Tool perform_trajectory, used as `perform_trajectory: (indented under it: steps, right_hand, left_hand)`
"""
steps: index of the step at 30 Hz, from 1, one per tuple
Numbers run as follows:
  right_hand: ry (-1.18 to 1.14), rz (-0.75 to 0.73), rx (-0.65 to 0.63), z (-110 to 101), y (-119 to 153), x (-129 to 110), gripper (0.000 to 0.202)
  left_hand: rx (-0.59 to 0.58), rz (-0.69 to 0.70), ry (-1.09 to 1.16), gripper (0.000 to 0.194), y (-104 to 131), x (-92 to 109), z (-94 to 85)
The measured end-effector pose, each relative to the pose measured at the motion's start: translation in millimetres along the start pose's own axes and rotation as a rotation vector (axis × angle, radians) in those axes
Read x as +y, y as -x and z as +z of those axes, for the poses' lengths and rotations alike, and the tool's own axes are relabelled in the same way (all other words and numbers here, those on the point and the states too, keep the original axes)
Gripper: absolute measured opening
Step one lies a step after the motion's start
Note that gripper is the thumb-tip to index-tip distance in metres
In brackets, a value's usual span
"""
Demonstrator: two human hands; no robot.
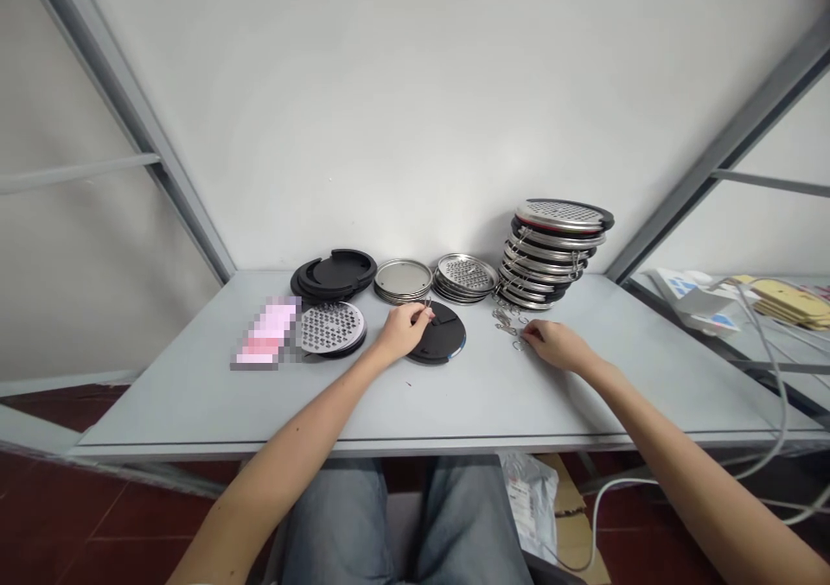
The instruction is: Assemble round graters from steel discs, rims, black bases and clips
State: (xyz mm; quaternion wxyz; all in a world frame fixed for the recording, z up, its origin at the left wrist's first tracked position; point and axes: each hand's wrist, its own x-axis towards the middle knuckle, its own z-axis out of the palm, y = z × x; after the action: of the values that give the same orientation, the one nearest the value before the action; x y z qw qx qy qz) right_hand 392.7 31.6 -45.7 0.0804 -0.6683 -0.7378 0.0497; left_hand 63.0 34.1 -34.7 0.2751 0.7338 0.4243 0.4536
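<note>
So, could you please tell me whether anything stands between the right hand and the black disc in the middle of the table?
Yes, small loose metal pieces lie by the fingertips of the right hand, on the side towards the black disc. Nothing else visible stands between.

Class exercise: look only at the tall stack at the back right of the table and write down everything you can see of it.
The tall stack is made of round, flat pieces, shiny silver ones that look like metal alternating with black ones. Its top piece has rows of holes and a black rim section; a thin red line shows just below. Small wire clips hang along its sides. It stands on the grey table, leaning slightly right as it rises. Neither hand touches it.
</note>
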Motion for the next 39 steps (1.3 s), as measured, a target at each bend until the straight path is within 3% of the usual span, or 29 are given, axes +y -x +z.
perform_trajectory:
  steps: [9, 15, 20, 25, 28, 31, 35, 39]
  right_hand:
    - [0.018, -0.024, 0.091, 3, 8, 0, 0.021]
    - [0.078, -0.04, 0.019, 3, 3, 6, 0.023]
    - [-0.168, -0.026, 0.115, -9, -4, 3, 0.019]
    - [-0.637, -0.152, 0.229, -23, -17, -37, 0.027]
    - [-0.904, -0.206, 0.292, -19, -36, -78, 0.034]
    - [-1.106, -0.295, 0.262, -8, -55, -117, 0.039]
    - [-1.132, -0.398, 0.228, 2, -63, -148, 0.034]
    - [-1.092, -0.435, 0.214, 6, -54, -157, 0.029]
  left_hand:
    - [0.005, 0.031, -0.042, 0.022, 4, 4, -3.3]
    - [-0.001, 0.002, 0.0, 0.022, 3, -1, -1.8]
    - [-0.012, -0.037, 0.055, 0.025, 0, -1, -6.4]
    - [-0.022, -0.073, 0.114, 0.027, -4, -1, -7.4]
    - [-0.028, -0.089, 0.149, 0.025, -5, -4, -6.4]
    - [-0.041, -0.093, 0.163, 0.025, -5, -5, -6.8]
    - [-0.048, -0.086, 0.138, 0.03, -6, -5, -8.3]
    - [-0.067, -0.082, 0.125, 0.034, -8, -4, -8.1]
